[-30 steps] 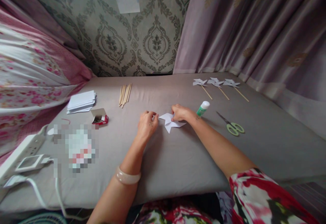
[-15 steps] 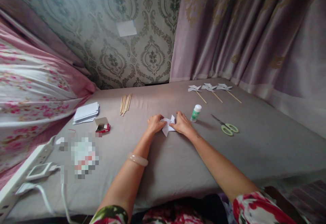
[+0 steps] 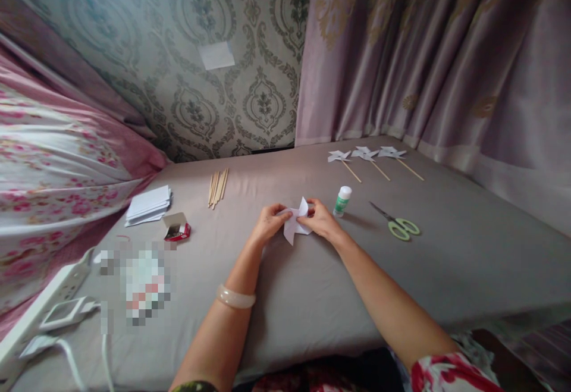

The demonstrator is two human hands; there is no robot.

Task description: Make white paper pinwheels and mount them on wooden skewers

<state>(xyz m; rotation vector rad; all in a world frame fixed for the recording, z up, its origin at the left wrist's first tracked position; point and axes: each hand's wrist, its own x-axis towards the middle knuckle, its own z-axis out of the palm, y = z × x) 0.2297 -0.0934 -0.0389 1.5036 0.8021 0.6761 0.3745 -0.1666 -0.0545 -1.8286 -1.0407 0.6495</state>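
Observation:
A folded white paper pinwheel [image 3: 295,224] is held between both hands over the grey bed sheet [image 3: 312,285]. My left hand [image 3: 269,223] pinches its left side with closed fingers. My right hand [image 3: 320,220] pinches its right side and centre, fingers curled. The paper is lifted slightly, its points sticking up and down. A white glue bottle with a green label [image 3: 342,201] stands just right of my right hand.
Green-handled scissors [image 3: 398,225] lie to the right. Three finished pinwheels on sticks [image 3: 366,157] rest near the curtain. A bundle of wooden sticks [image 3: 217,187], a stack of white paper [image 3: 148,204] and a small red box [image 3: 176,227] lie left. A power strip [image 3: 44,306] sits front left.
Both hands have closed in on the paper, gathered its flaps toward the centre and lifted it slightly. The camera view has tilted and shifted.

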